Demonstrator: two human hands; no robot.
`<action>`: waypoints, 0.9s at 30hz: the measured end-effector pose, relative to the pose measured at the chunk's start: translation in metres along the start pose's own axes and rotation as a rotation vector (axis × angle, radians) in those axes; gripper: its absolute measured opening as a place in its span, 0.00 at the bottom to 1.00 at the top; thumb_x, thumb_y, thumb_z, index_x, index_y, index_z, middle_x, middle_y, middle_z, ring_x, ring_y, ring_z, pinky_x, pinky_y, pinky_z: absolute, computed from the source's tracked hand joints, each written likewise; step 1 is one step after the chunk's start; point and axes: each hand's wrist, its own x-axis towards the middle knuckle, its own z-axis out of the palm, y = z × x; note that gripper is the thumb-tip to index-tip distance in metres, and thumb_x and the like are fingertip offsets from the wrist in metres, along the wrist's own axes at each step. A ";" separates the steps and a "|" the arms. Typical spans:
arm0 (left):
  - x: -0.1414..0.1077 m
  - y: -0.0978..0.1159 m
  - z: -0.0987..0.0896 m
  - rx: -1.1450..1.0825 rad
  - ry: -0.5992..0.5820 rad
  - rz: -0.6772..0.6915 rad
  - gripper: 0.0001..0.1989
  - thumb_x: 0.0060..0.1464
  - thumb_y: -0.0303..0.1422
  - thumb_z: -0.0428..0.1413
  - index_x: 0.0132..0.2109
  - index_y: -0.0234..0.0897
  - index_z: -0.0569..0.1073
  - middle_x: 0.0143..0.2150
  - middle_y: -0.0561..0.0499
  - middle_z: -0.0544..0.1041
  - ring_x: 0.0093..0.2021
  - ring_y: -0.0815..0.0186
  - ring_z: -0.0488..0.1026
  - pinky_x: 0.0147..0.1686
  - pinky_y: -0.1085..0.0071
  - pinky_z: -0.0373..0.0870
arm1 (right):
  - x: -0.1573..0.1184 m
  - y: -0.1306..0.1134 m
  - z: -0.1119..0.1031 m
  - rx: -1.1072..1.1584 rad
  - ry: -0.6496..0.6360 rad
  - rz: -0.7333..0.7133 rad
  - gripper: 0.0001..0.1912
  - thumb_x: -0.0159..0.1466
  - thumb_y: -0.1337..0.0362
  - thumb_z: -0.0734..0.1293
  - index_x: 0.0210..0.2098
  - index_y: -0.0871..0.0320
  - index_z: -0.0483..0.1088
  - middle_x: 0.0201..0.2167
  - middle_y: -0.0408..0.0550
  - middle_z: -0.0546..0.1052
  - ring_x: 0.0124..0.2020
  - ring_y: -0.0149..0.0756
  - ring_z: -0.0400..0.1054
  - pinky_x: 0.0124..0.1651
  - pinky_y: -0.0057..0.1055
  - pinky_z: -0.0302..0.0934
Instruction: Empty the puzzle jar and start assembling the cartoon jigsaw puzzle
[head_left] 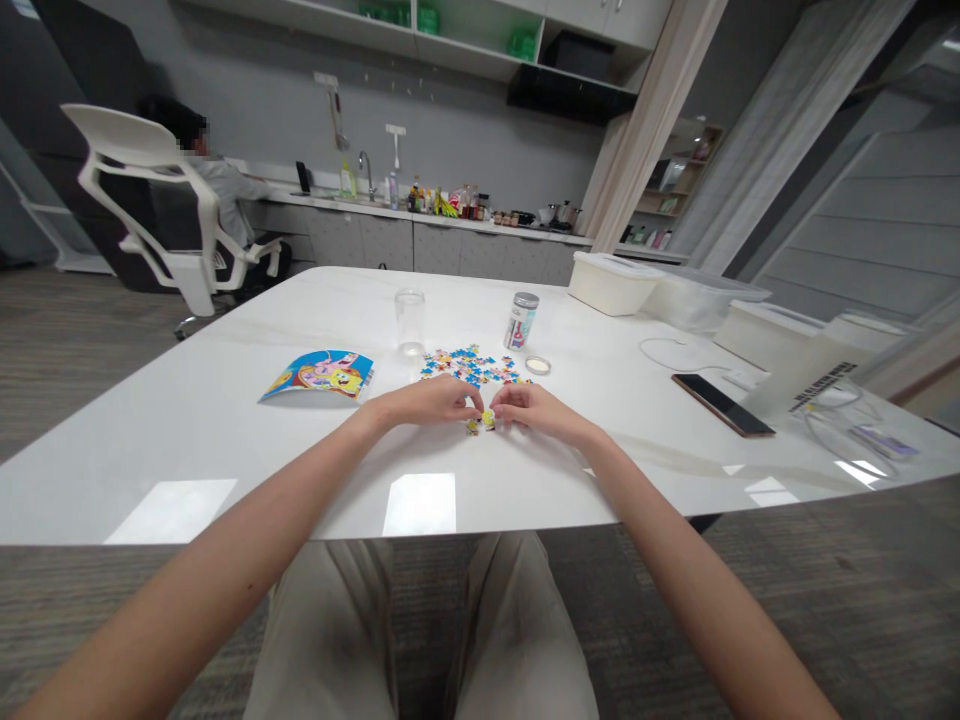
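My left hand [448, 399] and my right hand [529, 408] meet over the near part of the white table. Between their fingertips is a yellow jigsaw puzzle piece [488, 418]; the fingers of both hands are pinched at its sides. Another small yellow-and-dark puzzle piece [472, 427] lies on the table just below my left fingertips. Beyond the hands spreads a loose pile of blue, yellow and pink puzzle pieces [469, 365]. A curled picture sheet [322, 376] with cartoon figures on blue lies left of the pile.
Behind the pile stand a clear jar [409, 322] and a printed can [521, 321], with a round lid [538, 366] nearby. To the right are a phone [721, 405], cables and storage boxes [615, 283]. A person sits in a white chair [142, 170] at the back left.
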 end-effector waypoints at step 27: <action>-0.005 0.007 -0.003 0.130 -0.038 0.022 0.13 0.51 0.42 0.58 0.38 0.39 0.79 0.23 0.55 0.69 0.25 0.70 0.66 0.30 0.74 0.58 | 0.000 0.003 -0.004 -0.113 0.044 -0.011 0.10 0.57 0.58 0.67 0.32 0.59 0.70 0.28 0.45 0.75 0.26 0.30 0.67 0.32 0.28 0.59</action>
